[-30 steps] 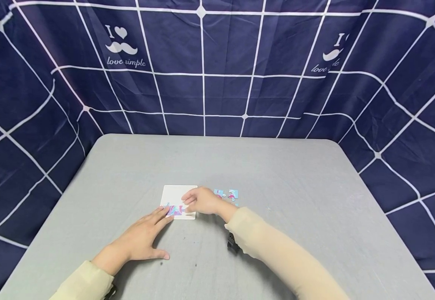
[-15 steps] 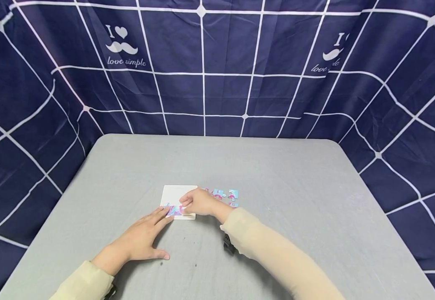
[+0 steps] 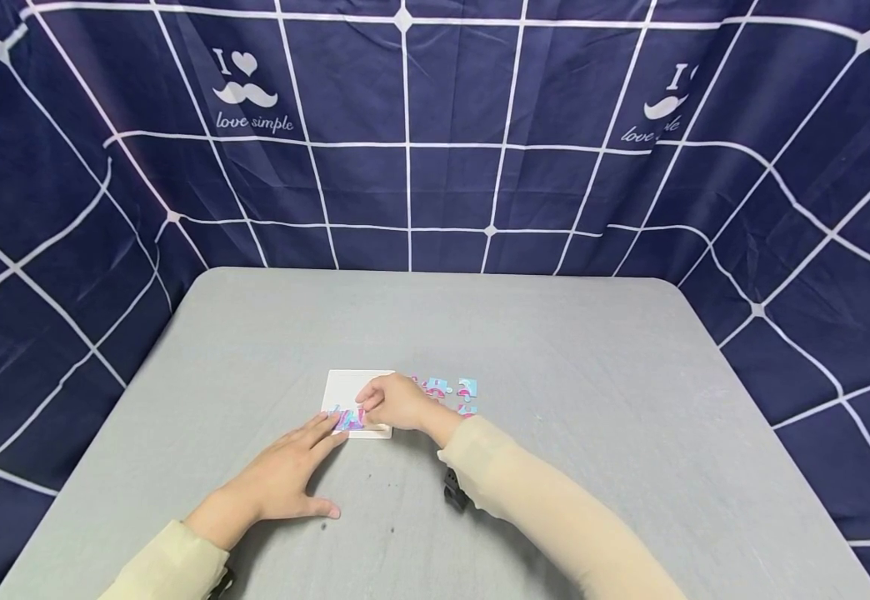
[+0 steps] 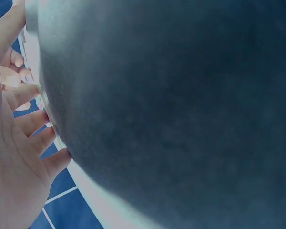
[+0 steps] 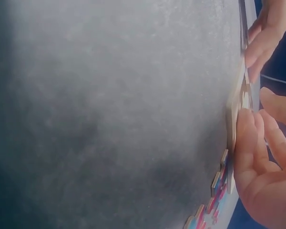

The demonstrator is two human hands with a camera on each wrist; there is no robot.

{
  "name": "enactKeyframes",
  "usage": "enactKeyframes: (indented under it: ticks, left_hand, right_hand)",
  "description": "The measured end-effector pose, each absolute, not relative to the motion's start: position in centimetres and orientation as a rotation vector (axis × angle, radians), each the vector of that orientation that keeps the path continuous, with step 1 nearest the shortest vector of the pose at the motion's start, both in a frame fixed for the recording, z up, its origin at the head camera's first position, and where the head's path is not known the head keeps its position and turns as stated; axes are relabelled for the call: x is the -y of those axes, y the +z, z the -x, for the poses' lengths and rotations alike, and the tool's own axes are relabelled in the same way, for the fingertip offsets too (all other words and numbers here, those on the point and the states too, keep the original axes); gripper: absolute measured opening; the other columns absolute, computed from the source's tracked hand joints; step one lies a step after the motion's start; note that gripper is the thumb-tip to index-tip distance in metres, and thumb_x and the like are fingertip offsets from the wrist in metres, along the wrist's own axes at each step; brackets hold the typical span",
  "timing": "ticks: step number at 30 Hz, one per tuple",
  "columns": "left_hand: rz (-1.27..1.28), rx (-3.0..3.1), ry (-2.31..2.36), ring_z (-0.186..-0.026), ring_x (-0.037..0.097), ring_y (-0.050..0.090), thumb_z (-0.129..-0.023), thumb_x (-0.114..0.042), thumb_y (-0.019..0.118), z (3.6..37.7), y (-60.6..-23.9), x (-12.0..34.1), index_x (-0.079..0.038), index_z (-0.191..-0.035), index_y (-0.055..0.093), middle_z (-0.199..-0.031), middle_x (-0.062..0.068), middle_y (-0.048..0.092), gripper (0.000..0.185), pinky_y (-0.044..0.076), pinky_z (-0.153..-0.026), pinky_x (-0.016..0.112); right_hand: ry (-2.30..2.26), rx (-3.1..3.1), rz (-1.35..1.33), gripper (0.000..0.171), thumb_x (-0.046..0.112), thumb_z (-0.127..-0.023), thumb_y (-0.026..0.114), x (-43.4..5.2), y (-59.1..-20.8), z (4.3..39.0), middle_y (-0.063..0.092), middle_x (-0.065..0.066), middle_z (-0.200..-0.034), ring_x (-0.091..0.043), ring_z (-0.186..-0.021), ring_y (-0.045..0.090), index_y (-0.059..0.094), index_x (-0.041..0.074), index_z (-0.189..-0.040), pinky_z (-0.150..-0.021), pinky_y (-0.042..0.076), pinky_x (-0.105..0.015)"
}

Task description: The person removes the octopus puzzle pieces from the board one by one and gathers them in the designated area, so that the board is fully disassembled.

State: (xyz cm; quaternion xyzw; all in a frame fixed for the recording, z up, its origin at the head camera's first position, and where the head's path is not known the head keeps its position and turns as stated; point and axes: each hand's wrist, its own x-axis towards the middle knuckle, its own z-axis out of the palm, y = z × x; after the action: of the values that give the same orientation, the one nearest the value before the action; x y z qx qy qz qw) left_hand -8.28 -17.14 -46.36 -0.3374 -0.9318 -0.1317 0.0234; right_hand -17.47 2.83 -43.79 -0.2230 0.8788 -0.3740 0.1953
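A white square puzzle board (image 3: 345,385) lies on the grey table, with joined pink, blue and purple jigsaw pieces (image 3: 348,419) along its near side. My left hand (image 3: 277,477) lies flat, fingertips on the board's near left corner and the pieces there, thumb spread out on the table. Over the board's right half, my right hand (image 3: 401,403) has its fingers bent and pinches a jigsaw piece at the right end of the joined row. That piece is mostly hidden by the fingers. In the right wrist view, this hand (image 5: 267,167) reaches over the edge of the board (image 5: 232,119).
Several loose jigsaw pieces (image 3: 467,387) lie on the table just right of the board, partly behind the right hand. The grey tabletop (image 3: 555,350) extends all around. A dark blue curtain (image 3: 450,192) with white grid lines hangs along the back and sides.
My right hand has come down and slightly left onto the row of pieces, uncovering more of the loose pieces. The left hand has stayed in place.
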Motion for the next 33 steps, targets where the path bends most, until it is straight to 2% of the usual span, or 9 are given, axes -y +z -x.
enactKeyframes:
  ticks: [20,26,33]
  left_hand:
    - [1.041,2.903,-0.398,-0.124,0.03,0.021,-0.058,-0.07,0.055,8.3,-46.18,17.21,-0.009,-0.129,0.039,-0.137,0.012,0.024,0.095,0.028,-0.091,0.047]
    - [1.038,2.917,-0.391,-0.125,0.028,0.019,-0.059,-0.071,0.054,8.37,-46.2,17.2,-0.01,-0.13,0.038,-0.138,0.011,0.023,0.094,0.026,-0.092,0.046]
    - [1.044,2.903,-0.407,-0.124,0.029,0.02,-0.059,-0.07,0.055,8.39,-46.19,17.22,-0.01,-0.13,0.038,-0.138,0.011,0.024,0.095,0.027,-0.092,0.046]
  right_hand:
    - [-1.042,-2.482,0.558,0.021,0.013,-0.067,0.072,-2.65,-44.21,17.5,0.064,0.006,-0.074,-0.003,-0.067,0.057,0.067,0.011,-0.088,-0.068,0.042,-0.02]
    - [-1.078,-2.429,0.508,0.021,0.012,-0.064,0.074,-2.72,-43.89,17.35,0.064,0.006,-0.072,-0.004,-0.064,0.057,0.067,0.012,-0.084,-0.063,0.043,-0.022]
    - [-1.063,-2.457,0.584,0.018,0.012,-0.066,0.071,-3.41,-43.59,17.75,0.064,0.007,-0.072,-0.005,-0.066,0.056,0.068,0.013,-0.084,-0.064,0.042,-0.021]
